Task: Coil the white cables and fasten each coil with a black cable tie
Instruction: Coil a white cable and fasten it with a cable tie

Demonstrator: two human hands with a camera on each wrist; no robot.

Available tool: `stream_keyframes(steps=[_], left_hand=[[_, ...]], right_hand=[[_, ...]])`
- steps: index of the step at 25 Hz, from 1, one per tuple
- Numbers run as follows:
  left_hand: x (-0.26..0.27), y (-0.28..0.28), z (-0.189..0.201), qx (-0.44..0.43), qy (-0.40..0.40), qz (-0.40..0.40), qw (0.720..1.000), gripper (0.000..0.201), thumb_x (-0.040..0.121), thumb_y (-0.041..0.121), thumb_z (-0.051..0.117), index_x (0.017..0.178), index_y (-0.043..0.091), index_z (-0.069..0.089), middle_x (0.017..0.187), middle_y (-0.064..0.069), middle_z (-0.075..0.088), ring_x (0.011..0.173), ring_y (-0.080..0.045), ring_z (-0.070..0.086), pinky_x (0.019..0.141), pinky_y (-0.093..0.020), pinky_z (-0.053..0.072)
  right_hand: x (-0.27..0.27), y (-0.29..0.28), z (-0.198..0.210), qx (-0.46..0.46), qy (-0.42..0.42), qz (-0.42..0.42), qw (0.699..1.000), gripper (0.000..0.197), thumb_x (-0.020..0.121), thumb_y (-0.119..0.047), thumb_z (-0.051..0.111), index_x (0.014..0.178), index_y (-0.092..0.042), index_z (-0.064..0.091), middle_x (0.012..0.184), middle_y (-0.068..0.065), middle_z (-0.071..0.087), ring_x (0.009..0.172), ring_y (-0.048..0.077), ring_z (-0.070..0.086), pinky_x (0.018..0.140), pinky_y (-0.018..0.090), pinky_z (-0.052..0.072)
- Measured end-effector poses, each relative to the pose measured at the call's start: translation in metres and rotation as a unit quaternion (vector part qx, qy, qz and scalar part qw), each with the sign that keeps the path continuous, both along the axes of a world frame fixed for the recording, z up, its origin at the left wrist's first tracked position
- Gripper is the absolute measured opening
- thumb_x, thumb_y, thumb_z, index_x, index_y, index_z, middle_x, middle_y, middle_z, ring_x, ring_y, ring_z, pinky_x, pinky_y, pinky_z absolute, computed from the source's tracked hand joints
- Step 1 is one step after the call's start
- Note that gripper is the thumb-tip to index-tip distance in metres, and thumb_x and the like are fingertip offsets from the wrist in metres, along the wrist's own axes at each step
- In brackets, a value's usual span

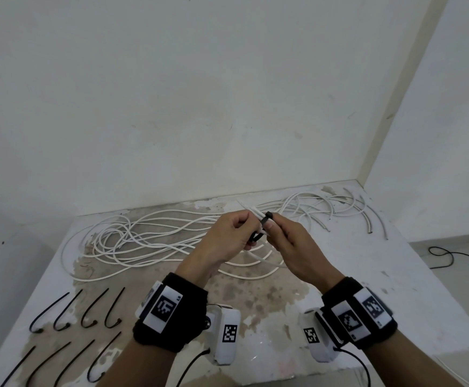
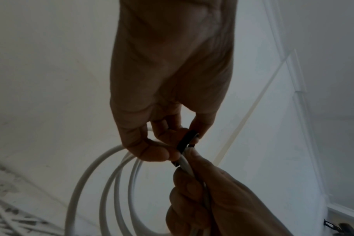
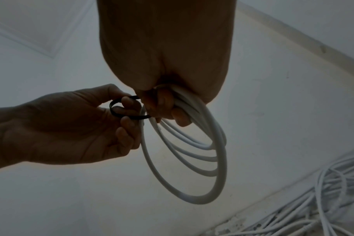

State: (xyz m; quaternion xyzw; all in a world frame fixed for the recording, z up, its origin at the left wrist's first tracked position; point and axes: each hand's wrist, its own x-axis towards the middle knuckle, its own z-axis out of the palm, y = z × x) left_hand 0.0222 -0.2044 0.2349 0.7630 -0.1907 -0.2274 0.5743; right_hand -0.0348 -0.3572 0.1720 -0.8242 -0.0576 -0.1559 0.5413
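My right hand (image 1: 292, 241) (image 3: 166, 47) grips a small coil of white cable (image 3: 194, 200) (image 2: 100, 159) at its top, and the loops hang below the fist. A black cable tie (image 1: 257, 236) (image 3: 119, 114) (image 2: 183, 142) is looped round the gathered strands beside the right thumb. My left hand (image 1: 227, 238) (image 2: 168, 79) (image 3: 61, 127) pinches this tie between thumb and fingers, just left of the right hand. Both hands are raised above the middle of the table. Two white cable ends (image 1: 251, 209) stick up past the fingers.
A long loose tangle of white cable (image 1: 144, 238) lies on the stained table (image 1: 395, 289) under and left of my hands. Short cable pieces (image 1: 325, 208) lie at the back right. Several spare black ties (image 1: 39, 330) are laid out at the front left. A wall stands close behind.
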Motion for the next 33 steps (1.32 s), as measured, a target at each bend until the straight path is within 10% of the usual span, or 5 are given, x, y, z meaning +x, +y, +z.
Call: stream_keyframes(steps=[12,25,33], left_hand=[[-0.001,0.003,0.0,0.01,0.012,0.0,1.0,0.027,0.094,0.015,0.051,0.068,0.017,0.055,0.062,0.006,0.053,0.063,-0.012,0.054,0.065,-0.022,0.048],[-0.011,-0.017,-0.027,-0.038,-0.079,0.094,0.992,0.02,0.092,0.025,0.067,0.086,0.009,0.056,0.073,-0.001,0.059,0.057,-0.011,0.064,0.056,-0.021,0.051],[0.014,-0.02,-0.017,0.074,-0.105,-0.032,0.991,0.011,0.09,0.027,0.067,0.085,0.02,0.073,0.059,-0.001,0.041,0.06,-0.015,0.041,0.064,-0.029,0.035]], right_hand=[[-0.002,0.003,0.003,0.007,0.004,0.007,1.0,0.03,0.109,-0.032,0.039,0.097,-0.013,0.059,0.079,0.021,0.048,0.069,0.032,0.043,0.065,0.05,0.041],[-0.018,-0.015,0.005,-0.204,0.013,-0.016,0.979,0.021,0.108,-0.031,0.042,0.109,-0.021,0.061,0.065,-0.011,0.056,0.059,0.007,0.051,0.056,0.02,0.036],[-0.027,-0.015,0.004,-0.169,0.028,0.014,0.985,0.028,0.108,-0.037,0.036,0.12,-0.028,0.059,0.064,0.0,0.051,0.059,0.018,0.046,0.061,0.033,0.038]])
